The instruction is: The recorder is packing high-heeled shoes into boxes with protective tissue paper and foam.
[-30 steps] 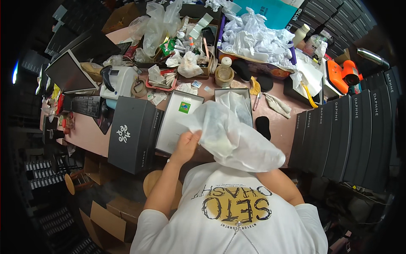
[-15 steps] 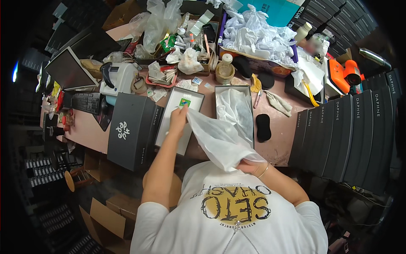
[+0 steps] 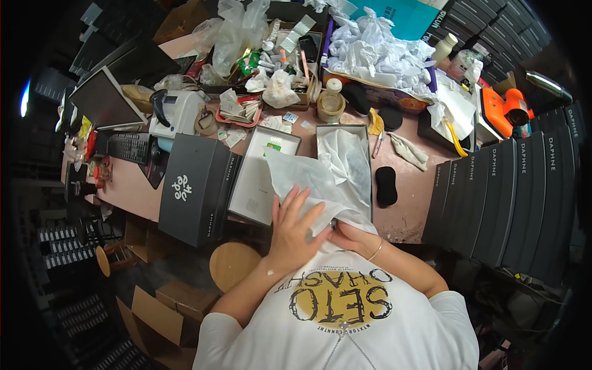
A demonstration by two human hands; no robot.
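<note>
The thin white sheet (image 3: 300,171) is under the left grip (image 3: 291,240), which is wide open, fingers spread on top. Much of the sheet sticks out past those fingers, near the grey box (image 3: 371,185). The right grip (image 3: 354,238) is at the sheet's near edge; I cannot tell if it pinches.

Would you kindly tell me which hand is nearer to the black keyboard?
Left. The left hand, fingers spread at the white sheet, is right of the black keyboard and closer to the body; the right hand is farther right.
</note>
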